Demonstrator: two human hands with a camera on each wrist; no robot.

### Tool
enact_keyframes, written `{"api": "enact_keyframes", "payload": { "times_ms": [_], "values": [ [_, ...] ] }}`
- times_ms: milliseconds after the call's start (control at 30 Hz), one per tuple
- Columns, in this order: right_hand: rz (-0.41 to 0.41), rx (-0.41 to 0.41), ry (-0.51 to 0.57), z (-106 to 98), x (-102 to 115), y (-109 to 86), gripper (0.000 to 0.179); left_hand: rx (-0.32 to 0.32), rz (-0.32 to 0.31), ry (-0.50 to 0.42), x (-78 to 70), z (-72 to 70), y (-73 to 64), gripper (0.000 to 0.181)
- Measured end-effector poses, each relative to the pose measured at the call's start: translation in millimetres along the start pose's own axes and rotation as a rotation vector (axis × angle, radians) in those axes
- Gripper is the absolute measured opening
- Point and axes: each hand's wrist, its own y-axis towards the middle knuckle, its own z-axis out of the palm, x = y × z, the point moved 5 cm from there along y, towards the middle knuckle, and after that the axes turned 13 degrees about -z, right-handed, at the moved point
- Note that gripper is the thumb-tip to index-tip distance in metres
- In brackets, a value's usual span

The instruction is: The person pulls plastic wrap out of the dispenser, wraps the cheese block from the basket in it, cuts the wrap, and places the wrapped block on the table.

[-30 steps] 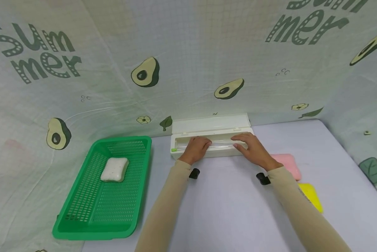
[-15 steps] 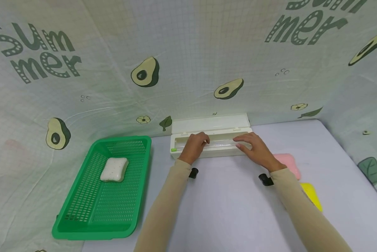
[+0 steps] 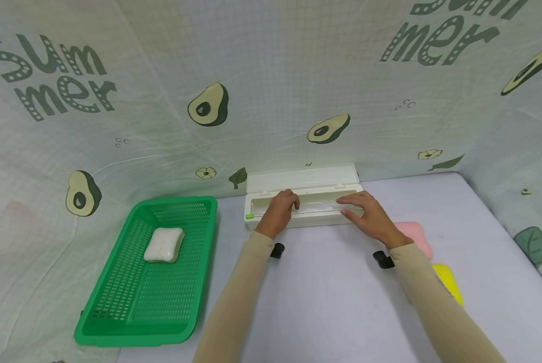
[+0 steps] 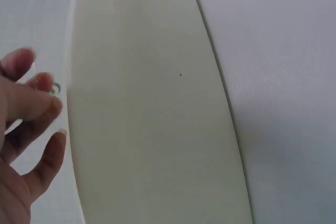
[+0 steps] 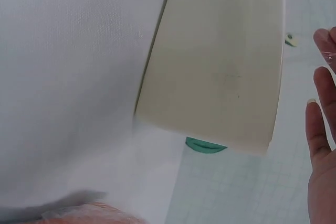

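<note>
A long white cling film dispenser (image 3: pixel 323 218) lies against the back wall, its lid (image 3: pixel 302 176) tipped back. Inside is a glossy roll of clear cling film (image 3: pixel 318 205). At the dispenser's left half, my left hand (image 3: pixel 277 214) bends over the opening; the left wrist view shows its thumb and fingertips (image 4: pixel 52 103) pinched together, with a faint trace of clear film by them. My right hand (image 3: pixel 369 218) reaches over the right end with thumb and fingers apart. In the right wrist view, a shiny scrap of film clings to a fingertip (image 5: pixel 328 51).
To the left stands a green basket (image 3: pixel 203 282) with a white pillow-shaped block (image 3: pixel 164 244) in it. A pink block (image 3: pixel 417 238) and a yellow block (image 3: pixel 448 282) lie by the right forearm. A printed cloth wall (image 3: pixel 271 101) closes off the back.
My left hand has shifted slightly left along the dispenser and its fingers have curled in. My right hand has drawn a little to the right. The dispenser stays in place.
</note>
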Motion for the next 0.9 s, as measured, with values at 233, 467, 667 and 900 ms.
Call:
{"api": "enact_keyframes", "payload": {
  "times_ms": [233,467,667,900],
  "values": [
    [0.004,-0.020,0.018,-4,-1,-2.6,0.031,0.057,0.011,-0.025,-2.9,-0.8,-6.3,0.024],
    [-0.027,-0.017,0.024,-1,0,-4.6,0.033,-0.026,0.044,0.005,5.6,-1.6,-6.8,0.021],
    [-0.066,-0.022,0.012,-2,3,-3.7,0.033,-0.092,0.033,0.119,13.9,-4.5,-6.7,0.009],
    [-0.084,-0.026,0.003,-3,5,-2.2,0.033,-0.071,-0.012,0.205,21.7,-9.5,-5.1,0.004]
  ]
}}
